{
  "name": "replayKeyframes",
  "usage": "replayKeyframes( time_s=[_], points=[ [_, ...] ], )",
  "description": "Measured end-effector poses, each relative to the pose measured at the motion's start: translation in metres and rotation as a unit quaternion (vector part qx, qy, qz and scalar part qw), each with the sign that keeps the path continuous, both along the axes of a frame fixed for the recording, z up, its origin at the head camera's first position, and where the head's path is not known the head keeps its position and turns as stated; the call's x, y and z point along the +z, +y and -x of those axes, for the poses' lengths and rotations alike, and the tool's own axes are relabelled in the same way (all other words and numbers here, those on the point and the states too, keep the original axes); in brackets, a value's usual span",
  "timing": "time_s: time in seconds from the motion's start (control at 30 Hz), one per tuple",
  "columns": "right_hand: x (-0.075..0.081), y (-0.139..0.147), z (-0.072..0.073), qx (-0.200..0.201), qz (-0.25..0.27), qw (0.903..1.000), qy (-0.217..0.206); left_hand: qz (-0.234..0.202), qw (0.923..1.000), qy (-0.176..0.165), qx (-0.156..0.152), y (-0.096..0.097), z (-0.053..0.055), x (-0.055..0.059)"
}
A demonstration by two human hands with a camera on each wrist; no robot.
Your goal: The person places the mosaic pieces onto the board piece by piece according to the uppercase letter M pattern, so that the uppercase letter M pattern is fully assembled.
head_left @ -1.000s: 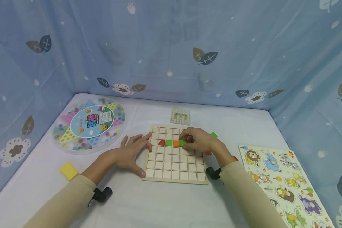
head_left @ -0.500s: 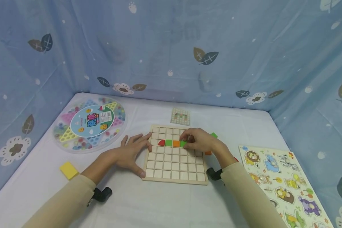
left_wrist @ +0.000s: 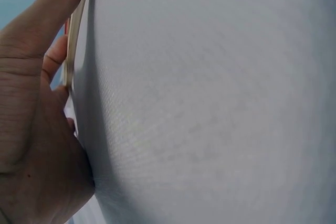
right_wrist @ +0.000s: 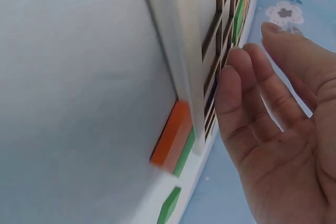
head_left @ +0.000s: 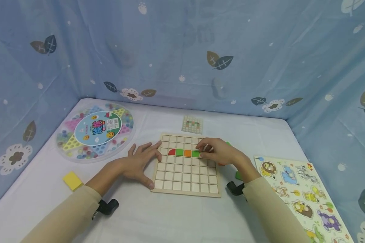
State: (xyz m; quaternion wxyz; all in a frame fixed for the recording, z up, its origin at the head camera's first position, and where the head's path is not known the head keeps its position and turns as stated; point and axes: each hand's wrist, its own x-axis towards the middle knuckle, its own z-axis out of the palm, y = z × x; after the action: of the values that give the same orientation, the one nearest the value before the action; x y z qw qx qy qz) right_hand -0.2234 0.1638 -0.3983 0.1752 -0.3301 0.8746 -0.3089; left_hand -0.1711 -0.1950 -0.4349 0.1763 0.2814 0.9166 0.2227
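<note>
Green tile (head_left: 195, 154) lies on grid board (head_left: 185, 193), right of orange tile (head_left: 187, 153). Right hand (head_left: 219, 151): fingers parted, contact unclear. Left hand (head_left: 138, 165): fingers spread at board's edge. Tile likely light, stiff; pinch opposite edges.

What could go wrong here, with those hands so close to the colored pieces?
The right hand is right by the rightmost green square on the board, so a fingertip might knock it out of its place.

The left hand touches the left edge of the wooden grid board; a push could perhaps slide it into the loose orange piece beside its right edge.
</note>
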Motion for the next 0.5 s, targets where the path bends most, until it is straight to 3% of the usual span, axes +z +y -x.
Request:
replayKeyframes(
  time_s=[0.5],
  points=[
    [0.005, 0.035, -0.006, -0.048, -0.004, 0.9987, 0.015, -0.003, 1.0, -0.007, 0.002, 0.0, 0.0, 0.001]
  ],
)
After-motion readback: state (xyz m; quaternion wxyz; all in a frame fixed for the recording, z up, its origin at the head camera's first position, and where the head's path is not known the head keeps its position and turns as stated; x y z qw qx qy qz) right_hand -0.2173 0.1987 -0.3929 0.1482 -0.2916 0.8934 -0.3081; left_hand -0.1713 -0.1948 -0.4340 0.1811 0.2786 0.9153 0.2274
